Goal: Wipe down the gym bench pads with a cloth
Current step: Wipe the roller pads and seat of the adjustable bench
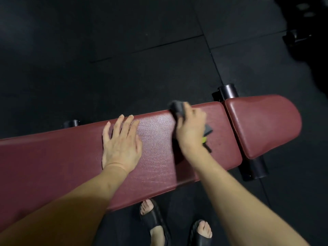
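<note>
Currently the right hand (190,124) grips a dark cloth (177,107) against the far edge of the long maroon pad (156,157), near its right end; blur obscures the cloth's outline, apparently bunched. Left hand (120,144) rests flat, fingers spread, mid-pad. Seat pad (264,125) lies just beside, rightward.

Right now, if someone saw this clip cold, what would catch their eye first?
The long dark red bench pad cuts across the black rubber floor, with a shorter red pad at its right end. On the long pad, the left hand lies flat with fingers spread, while the right hand grips a dark grey cloth near the far edge. Two feet in black sandals stand below the bench.
</note>
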Tool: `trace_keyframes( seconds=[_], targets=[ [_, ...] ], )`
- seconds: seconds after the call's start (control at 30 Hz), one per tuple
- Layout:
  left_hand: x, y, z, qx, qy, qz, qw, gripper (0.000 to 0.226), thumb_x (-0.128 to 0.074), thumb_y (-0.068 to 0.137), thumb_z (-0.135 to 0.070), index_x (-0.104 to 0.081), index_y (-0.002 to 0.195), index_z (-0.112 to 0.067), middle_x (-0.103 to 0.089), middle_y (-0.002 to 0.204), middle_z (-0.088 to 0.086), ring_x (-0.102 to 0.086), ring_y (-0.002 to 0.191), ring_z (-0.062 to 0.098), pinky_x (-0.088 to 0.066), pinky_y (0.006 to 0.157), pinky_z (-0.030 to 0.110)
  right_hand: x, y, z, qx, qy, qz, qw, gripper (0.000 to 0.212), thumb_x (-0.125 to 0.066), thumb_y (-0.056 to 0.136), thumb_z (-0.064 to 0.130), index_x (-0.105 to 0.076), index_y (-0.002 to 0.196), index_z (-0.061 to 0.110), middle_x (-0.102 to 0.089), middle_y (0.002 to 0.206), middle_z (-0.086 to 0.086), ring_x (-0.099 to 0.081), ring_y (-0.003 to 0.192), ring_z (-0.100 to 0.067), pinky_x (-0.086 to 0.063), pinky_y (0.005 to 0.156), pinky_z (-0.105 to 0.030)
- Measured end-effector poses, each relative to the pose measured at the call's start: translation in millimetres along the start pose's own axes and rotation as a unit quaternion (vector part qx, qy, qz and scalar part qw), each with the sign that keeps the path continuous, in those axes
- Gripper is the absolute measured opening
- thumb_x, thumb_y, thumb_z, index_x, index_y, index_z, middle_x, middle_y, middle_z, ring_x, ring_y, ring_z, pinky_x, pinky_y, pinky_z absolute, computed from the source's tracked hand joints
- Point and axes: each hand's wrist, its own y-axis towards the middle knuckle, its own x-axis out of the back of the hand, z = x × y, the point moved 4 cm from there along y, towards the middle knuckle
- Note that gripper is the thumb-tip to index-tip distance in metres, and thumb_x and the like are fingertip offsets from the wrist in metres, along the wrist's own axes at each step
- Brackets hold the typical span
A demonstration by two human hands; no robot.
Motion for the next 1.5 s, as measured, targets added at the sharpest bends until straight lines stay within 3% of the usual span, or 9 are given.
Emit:
trace_keyframes(
  seconds=[0.2, 0.43, 0.7, 0.87, 0.97, 1.1, 1.23, 1.37, 1.5],
  targets=[
    [-1.4, 1.0, -0.2, 0.002, -0.002, -0.013, 1.0, 0.056, -0.029, 0.098, -0.035, -0.049, 0.149, -0.023, -0.043, 0.158, -0.006, -0.027, 0.152, 0.018, -0.012, 0.124, 0.049, -14.8, -1.0, 38.8, 0.23, 0.009, 0.049, 0.972, 0.04, -0.065, 0.093, 0.02, -0.064, 0.133, 0.013, -0.064, 0.101, -0.011, -0.054, 0.089, -0.033, -0.048, 0.077, -0.045],
    [-5.4, 1.6, 1.3, -0.001, 0.003, 0.001, 1.0, 0.054, -0.03, 0.101, -0.036, -0.045, 0.151, -0.023, -0.038, 0.161, -0.006, -0.023, 0.153, 0.018, -0.011, 0.125, 0.05, 7.0, 31.7, -40.3, -0.01, -0.044, -0.041, 0.998, 0.04, -0.062, 0.093, 0.018, -0.064, 0.132, 0.009, -0.063, 0.103, -0.021, -0.054, 0.091, -0.041, -0.044, 0.081, -0.048],
    [-4.4, 1.4, 1.1, 0.002, -0.004, -0.009, 1.0, 0.058, -0.026, 0.098, -0.037, -0.049, 0.15, -0.023, -0.041, 0.16, -0.006, -0.025, 0.152, 0.018, -0.012, 0.124, 0.05, -4.9, -27.7, 19.7, 0.175, -0.017, 0.046, 0.983, 0.048, -0.06, 0.095, 0.021, -0.057, 0.142, 0.011, -0.061, 0.109, -0.013, -0.051, 0.093, -0.031, -0.045, 0.079, -0.044],
    [-5.1, 1.2, 1.3, -0.004, -0.009, -0.015, 1.0, 0.058, -0.026, 0.098, -0.038, -0.051, 0.148, -0.022, -0.042, 0.158, -0.005, -0.026, 0.152, 0.019, -0.012, 0.124, 0.05, 27.9, 14.3, -79.4, 0.0, -0.066, -0.004, 0.998, 0.043, -0.055, 0.101, 0.024, -0.056, 0.142, 0.014, -0.063, 0.114, -0.018, -0.049, 0.098, -0.036, -0.047, 0.086, -0.051],
    [-5.4, 1.1, 0.8, -0.004, -0.008, -0.016, 1.0, 0.058, -0.025, 0.098, -0.038, -0.051, 0.147, -0.022, -0.042, 0.158, -0.005, -0.026, 0.152, 0.019, -0.012, 0.124, 0.051, 18.2, -13.5, -44.8, -0.07, -0.042, -0.025, 0.996, 0.048, -0.061, 0.093, 0.016, -0.057, 0.14, 0.013, -0.06, 0.109, -0.019, -0.049, 0.097, -0.036, -0.044, 0.087, -0.049],
    [-4.1, 0.7, -0.7, -0.003, -0.016, -0.02, 1.0, 0.057, -0.026, 0.098, -0.037, -0.051, 0.147, -0.022, -0.043, 0.158, -0.004, -0.028, 0.151, 0.019, -0.014, 0.123, 0.051, -1.3, -85.6, 40.9, 0.059, 0.01, 0.03, 0.998, 0.052, -0.064, 0.09, 0.015, -0.056, 0.141, 0.012, -0.06, 0.109, -0.013, -0.049, 0.096, -0.029, -0.042, 0.083, -0.043],
    [-2.8, -1.5, -0.8, -0.007, -0.014, -0.024, 1.0, 0.056, -0.025, 0.099, -0.036, -0.049, 0.148, -0.021, -0.042, 0.158, -0.004, -0.026, 0.152, 0.019, -0.012, 0.124, 0.051, 7.7, -56.9, -2.8, 0.153, -0.025, 0.056, 0.986, 0.047, -0.066, 0.093, 0.018, -0.059, 0.139, 0.013, -0.064, 0.107, -0.012, -0.053, 0.09, -0.031, -0.048, 0.076, -0.042],
    [-4.0, -1.8, -0.1, -0.01, -0.025, -0.031, 0.999, 0.051, -0.034, 0.101, -0.033, -0.05, 0.147, -0.019, -0.042, 0.158, -0.002, -0.026, 0.152, 0.021, -0.012, 0.124, 0.052, 35.1, -9.3, -91.1, -0.013, -0.063, 0.0, 0.998, 0.047, -0.059, 0.098, 0.021, -0.053, 0.145, 0.017, -0.062, 0.11, -0.017, -0.051, 0.096, -0.036, -0.048, 0.085, -0.053],
    [-3.4, -2.6, -0.5, -0.011, -0.029, -0.037, 0.999, 0.052, -0.032, 0.101, -0.034, -0.05, 0.147, -0.019, -0.043, 0.157, -0.001, -0.028, 0.151, 0.021, -0.014, 0.124, 0.052, 20.6, -47.4, -36.2, -0.098, -0.028, -0.03, 0.994, 0.054, -0.066, 0.091, 0.015, -0.054, 0.143, 0.014, -0.059, 0.108, -0.017, -0.048, 0.098, -0.034, -0.046, 0.086, -0.049]
  ],
)
